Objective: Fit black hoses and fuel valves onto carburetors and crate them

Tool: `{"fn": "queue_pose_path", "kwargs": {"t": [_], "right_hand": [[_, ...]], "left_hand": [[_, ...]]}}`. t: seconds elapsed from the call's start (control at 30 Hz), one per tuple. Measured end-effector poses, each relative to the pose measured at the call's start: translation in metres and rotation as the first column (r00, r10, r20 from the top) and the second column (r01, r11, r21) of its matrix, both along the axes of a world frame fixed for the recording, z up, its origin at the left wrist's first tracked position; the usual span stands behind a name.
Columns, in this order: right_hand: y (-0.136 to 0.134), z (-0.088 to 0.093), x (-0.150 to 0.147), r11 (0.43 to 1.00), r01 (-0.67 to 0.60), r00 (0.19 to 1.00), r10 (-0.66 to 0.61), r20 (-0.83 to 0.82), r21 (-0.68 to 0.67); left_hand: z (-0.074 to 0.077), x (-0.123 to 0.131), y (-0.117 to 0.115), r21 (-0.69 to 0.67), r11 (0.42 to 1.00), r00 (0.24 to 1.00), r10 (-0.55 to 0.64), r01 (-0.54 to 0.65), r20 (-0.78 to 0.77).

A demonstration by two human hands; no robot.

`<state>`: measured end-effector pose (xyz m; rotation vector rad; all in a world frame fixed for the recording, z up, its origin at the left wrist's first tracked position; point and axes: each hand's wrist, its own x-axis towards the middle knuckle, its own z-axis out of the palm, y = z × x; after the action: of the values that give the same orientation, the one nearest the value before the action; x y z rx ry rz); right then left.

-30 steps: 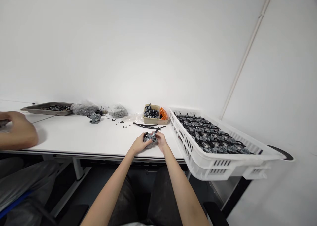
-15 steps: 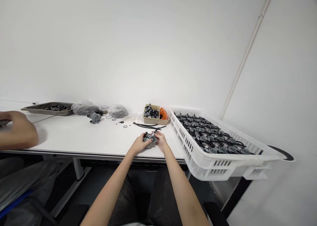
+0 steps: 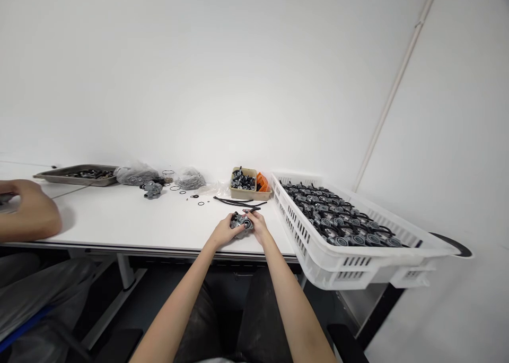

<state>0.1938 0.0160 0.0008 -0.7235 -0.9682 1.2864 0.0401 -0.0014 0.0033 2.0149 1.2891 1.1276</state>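
Both my hands hold one small grey metal part (image 3: pixel 242 223) with a round black opening, just above the near edge of the white table (image 3: pixel 119 219). My left hand (image 3: pixel 223 232) grips its left side. My right hand (image 3: pixel 259 226) grips its right side, fingers by a short black hose that sticks up from the part. A few loose black hoses (image 3: pixel 238 201) lie on the table just beyond my hands.
A white slotted crate (image 3: pixel 350 254) full of the same grey parts stands at the right, overhanging the table edge. Behind lie a beige box (image 3: pixel 243 185), an orange piece (image 3: pixel 262 182), plastic bags (image 3: pixel 135 173), black rings, a lone grey part (image 3: pixel 153 189), a metal tray (image 3: pixel 77 175). Another person's arm (image 3: pixel 26 212) rests at the left.
My right fingers have shifted slightly around the black hose on the part. The part and my left hand stay in place. The other person's arm has barely moved.
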Motion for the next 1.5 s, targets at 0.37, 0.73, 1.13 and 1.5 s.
{"fn": "queue_pose_path", "kwargs": {"t": [0.37,0.73,1.13,1.5], "right_hand": [[-0.0046,0.0052,0.0012,0.998,-0.046,0.999,0.045,-0.031,-0.035],[-0.0048,0.0052,0.0028,0.997,-0.065,0.997,0.063,-0.054,-0.042],[-0.0017,0.0014,0.0032,0.998,-0.052,0.998,0.052,-0.038,-0.017],[-0.0030,0.0031,0.0013,0.999,-0.032,0.999,0.032,0.002,-0.008]], "left_hand": [[0.0014,-0.0004,-0.0003,0.006,1.000,1.000,-0.002,0.002,-0.012],[0.0000,-0.0004,0.0014,0.003,1.000,1.000,0.006,-0.006,-0.021],[-0.0015,-0.0007,0.0030,0.008,1.000,1.000,0.010,-0.010,-0.002],[-0.0006,-0.0004,0.0016,0.021,1.000,1.000,-0.002,0.002,0.003]]}}
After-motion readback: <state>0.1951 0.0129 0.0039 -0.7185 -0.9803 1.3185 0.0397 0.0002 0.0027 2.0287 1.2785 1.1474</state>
